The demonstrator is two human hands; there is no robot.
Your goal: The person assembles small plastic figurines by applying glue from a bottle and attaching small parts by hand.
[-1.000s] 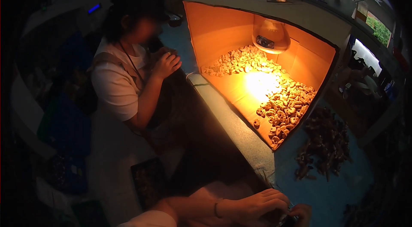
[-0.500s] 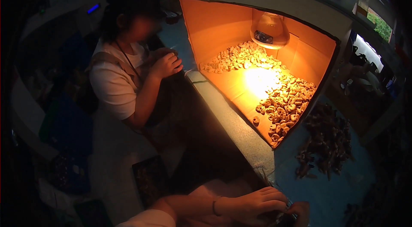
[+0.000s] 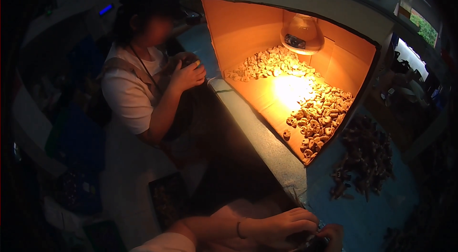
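Left hand (image 3: pixel 292 223) and right hand (image 3: pixel 335 236) (fingers curled, grip unclear) flank a dark object (image 3: pixel 311 241).

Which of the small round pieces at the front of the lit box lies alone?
The single piece just left of the front heap, near the open edge of the cardboard box: bare cardboard shows around it, while the others crowd together.

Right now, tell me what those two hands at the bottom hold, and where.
The left hand and right hand meet at a dark thing, too dim and covered to identify; which part is held cannot be told.
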